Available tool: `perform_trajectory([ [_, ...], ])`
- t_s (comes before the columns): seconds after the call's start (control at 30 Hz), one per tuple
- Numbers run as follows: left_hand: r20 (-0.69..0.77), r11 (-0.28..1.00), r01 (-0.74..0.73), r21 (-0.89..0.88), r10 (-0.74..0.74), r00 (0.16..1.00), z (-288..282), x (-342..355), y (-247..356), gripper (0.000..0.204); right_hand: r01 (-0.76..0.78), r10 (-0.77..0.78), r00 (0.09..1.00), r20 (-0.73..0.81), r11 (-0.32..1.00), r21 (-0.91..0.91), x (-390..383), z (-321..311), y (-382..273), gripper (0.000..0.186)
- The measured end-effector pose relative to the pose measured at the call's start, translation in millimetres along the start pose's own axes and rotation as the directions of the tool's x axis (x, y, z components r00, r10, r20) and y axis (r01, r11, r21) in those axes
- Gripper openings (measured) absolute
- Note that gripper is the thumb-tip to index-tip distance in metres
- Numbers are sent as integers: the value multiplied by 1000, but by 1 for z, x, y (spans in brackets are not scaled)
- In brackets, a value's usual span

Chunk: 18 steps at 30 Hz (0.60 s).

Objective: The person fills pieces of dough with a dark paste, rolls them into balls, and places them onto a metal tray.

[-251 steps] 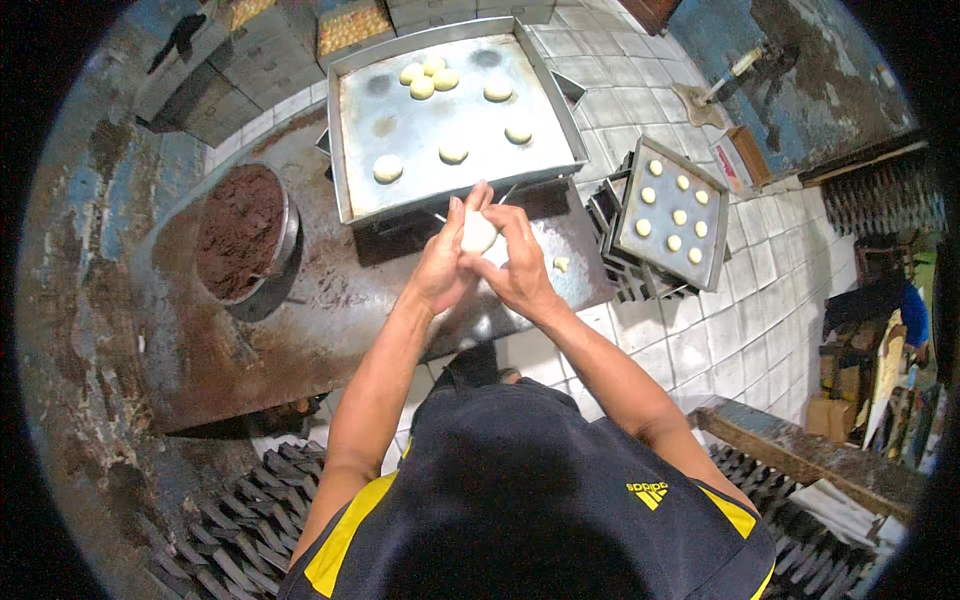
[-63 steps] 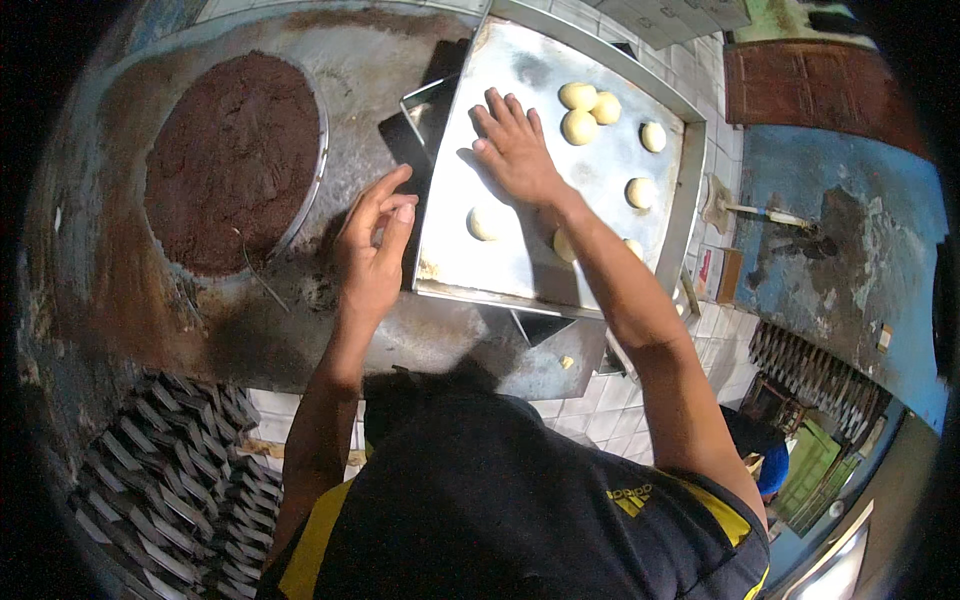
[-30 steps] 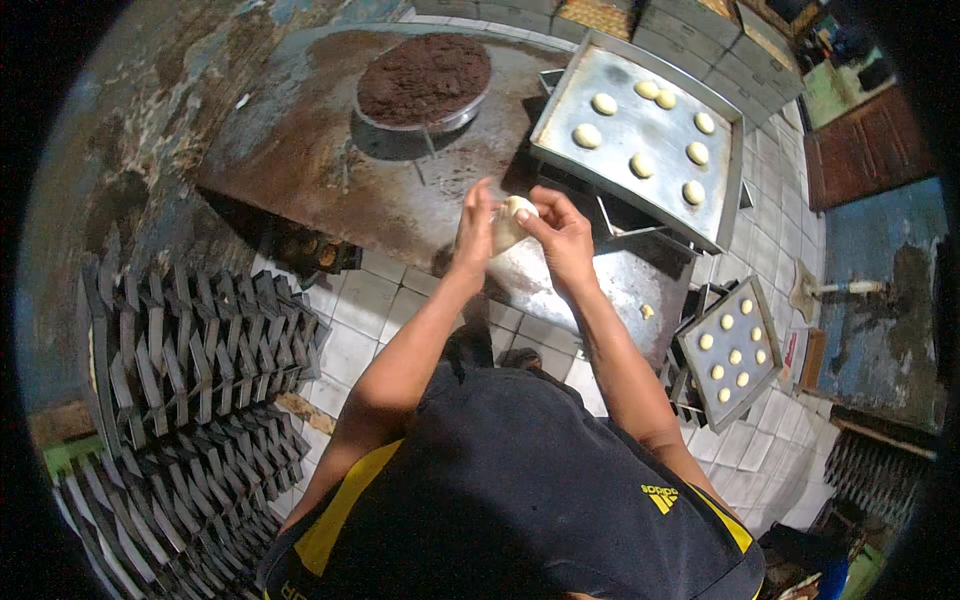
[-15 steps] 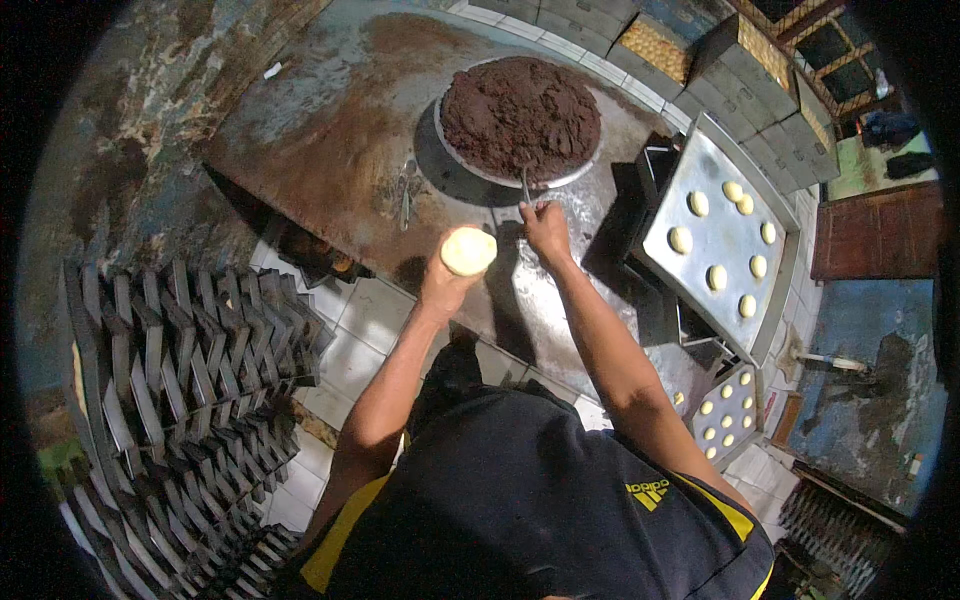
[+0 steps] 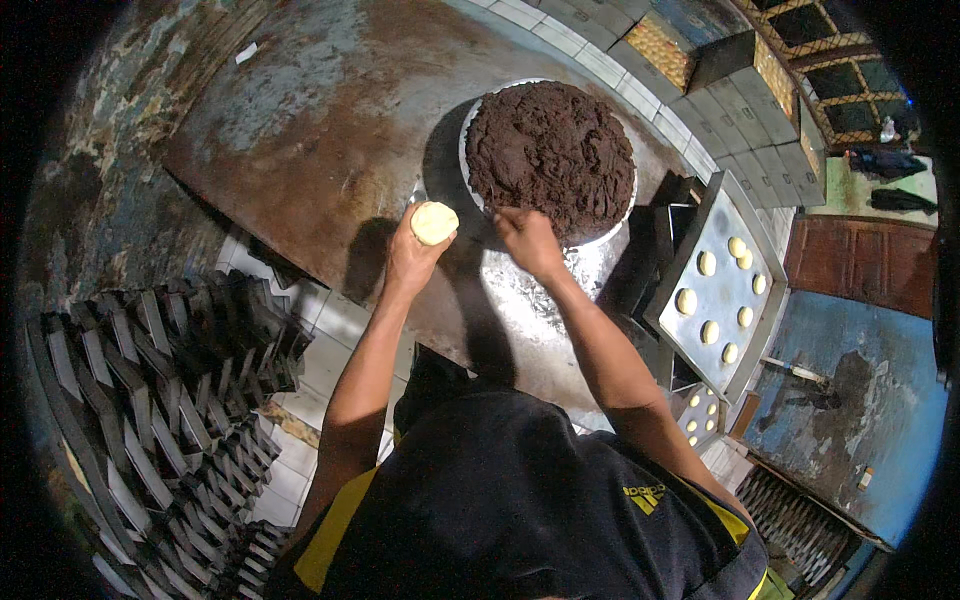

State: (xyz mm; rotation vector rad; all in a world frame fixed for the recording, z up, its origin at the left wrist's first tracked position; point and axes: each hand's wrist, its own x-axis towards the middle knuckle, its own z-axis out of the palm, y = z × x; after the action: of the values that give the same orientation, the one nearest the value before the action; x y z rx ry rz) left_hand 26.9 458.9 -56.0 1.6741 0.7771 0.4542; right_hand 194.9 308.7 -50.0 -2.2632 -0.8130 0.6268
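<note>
My left hand (image 5: pixel 406 262) is closed around a flattened round of pale yellow dough (image 5: pixel 434 223), held above the table. A dark brown, crumbly-looking filling (image 5: pixel 550 155) is heaped in a round metal basin (image 5: pixel 464 152). At the basin's near left rim, my right hand (image 5: pixel 533 246) is closed, its fingers against the filling's edge. The thin metal-handled tool it gripped earlier is almost wholly hidden now. Between the two hands lies a short stretch of table and a dark shadow.
To the right, a tilted metal tray (image 5: pixel 726 290) carries several pale dough balls, with another tray (image 5: pixel 703 413) lower down. Stacked metal boxes (image 5: pixel 735 100) line the far right. Dark metal racking (image 5: pixel 170 390) stands at the left of the worn table (image 5: pixel 310 130).
My left hand has moved left and slightly up with the dough. My right hand has turned, shifting toward the basin's left rim and covering the tool. The whole view has also shifted.
</note>
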Motion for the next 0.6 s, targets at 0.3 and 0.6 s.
perform_trajectory([
  [0.3, 21, 993, -122, -12, 122, 992, 61, 54, 35, 60, 310, -305, 931, -198, 951, -8, -26, -42, -16, 28],
  [0.6, -11, 985, -151, 83, 152, 988, 85, 71, 29, 37, 100, -220, 958, -185, 858, -503, -92, -41, 28, 44],
])
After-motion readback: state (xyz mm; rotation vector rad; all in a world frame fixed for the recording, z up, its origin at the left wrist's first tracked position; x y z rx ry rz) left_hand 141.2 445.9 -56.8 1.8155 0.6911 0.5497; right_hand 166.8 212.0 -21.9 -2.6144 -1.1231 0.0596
